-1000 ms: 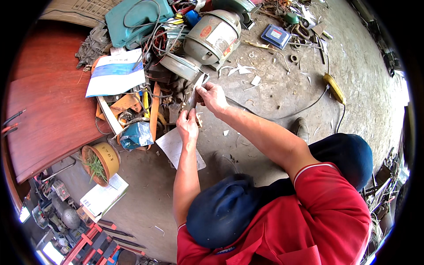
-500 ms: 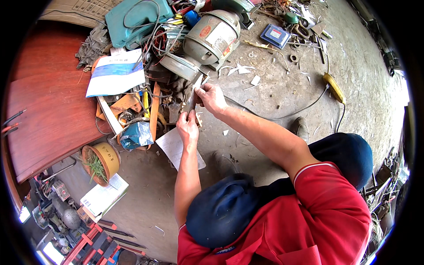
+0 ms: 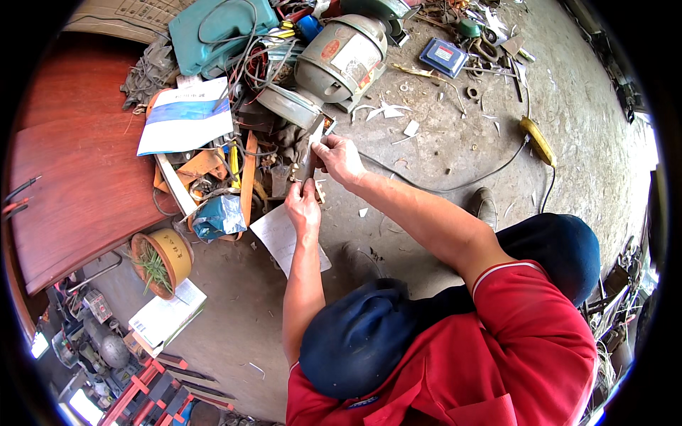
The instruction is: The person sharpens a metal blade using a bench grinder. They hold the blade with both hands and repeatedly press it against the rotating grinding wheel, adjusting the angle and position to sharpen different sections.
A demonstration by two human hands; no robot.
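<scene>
The right hand [image 3: 342, 160] is just below the grinder [image 3: 339, 60], its forearm slanting up and leftward from a bent elbow. Its thumb and fingers pinch a thin metal strip [image 3: 310, 165] along its side. The left hand [image 3: 303, 206] is farther below the grinder, its forearm rising nearly straight, thumb and fingertips pinching the strip's lower end. The strip stands steeply between the hands, its upper end at the grinder's wheel guard [image 3: 290, 106]; whether it touches the wheel I cannot tell.

On the grinder's body are a red oval sticker [image 3: 330, 50] and a pale rectangular label [image 3: 353, 61], the print on both too small to make out. Left of the grinder lies a white-and-blue booklet [image 3: 186, 117] with a dark line of writing near its top. Right of the grinder, a blue box [image 3: 444, 57] bears a red-and-white label. Farther below and left of the grinder, a yellowish flowerpot [image 3: 174, 252] carries dark handwritten characters.
</scene>
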